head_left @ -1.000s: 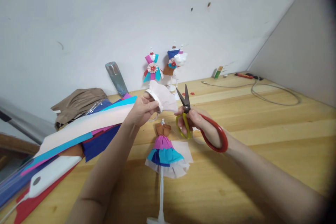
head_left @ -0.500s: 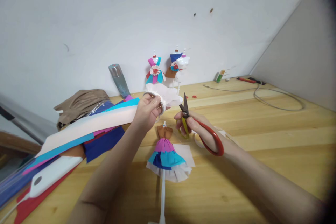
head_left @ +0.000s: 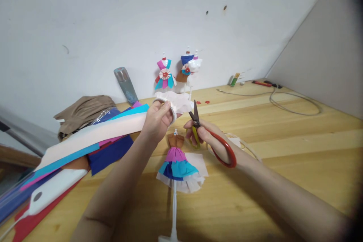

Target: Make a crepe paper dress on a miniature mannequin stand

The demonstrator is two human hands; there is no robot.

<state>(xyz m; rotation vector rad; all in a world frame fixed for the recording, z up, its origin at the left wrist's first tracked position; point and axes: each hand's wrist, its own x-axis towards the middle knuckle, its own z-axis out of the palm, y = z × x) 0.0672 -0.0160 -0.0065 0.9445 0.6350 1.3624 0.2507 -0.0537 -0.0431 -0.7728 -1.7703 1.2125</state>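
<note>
L hand (head_left: 159,118) pinched pale frill (head_left: 180,102); R hand (head_left: 210,133), just beside it, gripped scissors (head_left: 196,123). Prob. trimming; next snip needed frill still.

Left of the metal-topped flask (head_left: 126,86) I see brown cloth (head_left: 83,111), and nearer me than the flask, a white corded device (head_left: 58,191). Well to the flask's right are a green-and-gold cylinder (head_left: 235,79), a red stick (head_left: 261,83) and a grey cable (head_left: 291,112).
</note>
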